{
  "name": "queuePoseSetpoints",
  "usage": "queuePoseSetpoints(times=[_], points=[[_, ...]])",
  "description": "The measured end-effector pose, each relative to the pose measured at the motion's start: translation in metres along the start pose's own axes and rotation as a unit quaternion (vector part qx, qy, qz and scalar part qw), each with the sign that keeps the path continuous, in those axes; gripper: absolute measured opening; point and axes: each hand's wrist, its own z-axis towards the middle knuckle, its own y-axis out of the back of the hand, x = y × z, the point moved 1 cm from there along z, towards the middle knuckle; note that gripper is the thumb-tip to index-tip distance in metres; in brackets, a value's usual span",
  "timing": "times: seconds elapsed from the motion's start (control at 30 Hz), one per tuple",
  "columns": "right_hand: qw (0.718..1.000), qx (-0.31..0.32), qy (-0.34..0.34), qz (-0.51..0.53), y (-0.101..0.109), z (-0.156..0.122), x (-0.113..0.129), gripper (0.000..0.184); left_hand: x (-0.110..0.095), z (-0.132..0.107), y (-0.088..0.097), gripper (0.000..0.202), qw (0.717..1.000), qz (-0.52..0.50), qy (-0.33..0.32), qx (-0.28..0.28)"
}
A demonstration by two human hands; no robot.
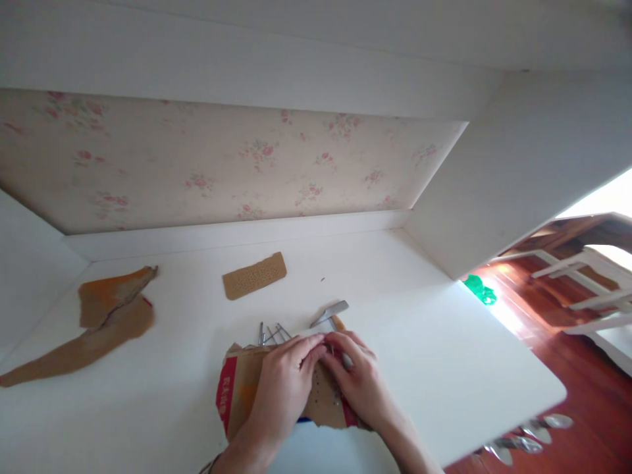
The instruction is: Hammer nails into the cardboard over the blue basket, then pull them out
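Observation:
A torn piece of brown cardboard (247,378) with red bands and dark dots, which look like small holes, lies under both hands near the table's front edge. My left hand (291,368) is closed in a pinch over its far part. Close against it, my right hand (359,372) pinches too, the fingertips nearly meeting. What sits between the fingertips is too small and hidden to name. Several nails (272,334) lie just beyond the cardboard, left of the fingers. Behind my right hand rests a hammer (332,312) with a metal head; its handle is partly covered.
A small rectangular cardboard piece (255,275) covered in holes lies farther back on the white table (424,329). At left is a larger torn cardboard strip (116,316). White panels enclose the back and sides. A green bag (480,290) is on the floor at right.

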Motion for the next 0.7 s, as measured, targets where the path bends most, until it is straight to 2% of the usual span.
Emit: queuePoseSetpoints(times=[0.07, 0.13, 0.23, 0.3, 0.43, 0.57, 0.7], points=[[0.999, -0.024, -0.037, 0.019, 0.009, -0.003, 0.001, 0.023, 0.000, 0.000, 0.000, 0.019, 1.000, 0.017, -0.011, -0.007], [0.993, -0.066, -0.082, 0.044, 0.020, -0.008, -0.002, 0.022, -0.002, 0.000, 0.000, 0.019, 0.999, 0.032, -0.017, -0.020], [0.975, -0.143, -0.150, 0.079, 0.036, -0.018, -0.011, 0.022, -0.003, 0.001, 0.001, 0.020, 0.998, 0.039, -0.022, -0.034], [0.962, -0.168, -0.193, 0.096, 0.041, -0.025, -0.017, 0.026, -0.002, 0.002, 0.002, 0.019, 0.999, 0.038, -0.017, -0.035], [0.944, -0.125, -0.269, 0.145, 0.039, -0.035, -0.020, 0.036, 0.001, 0.002, 0.005, 0.021, 0.998, 0.060, -0.004, -0.033], [0.920, -0.069, -0.312, 0.226, 0.030, -0.037, -0.017, 0.048, 0.002, 0.002, 0.006, 0.027, 0.996, 0.086, -0.007, -0.032], [0.888, -0.056, -0.349, 0.295, 0.022, -0.036, -0.018, 0.043, 0.000, 0.002, 0.010, 0.028, 0.997, 0.074, 0.000, -0.036]])
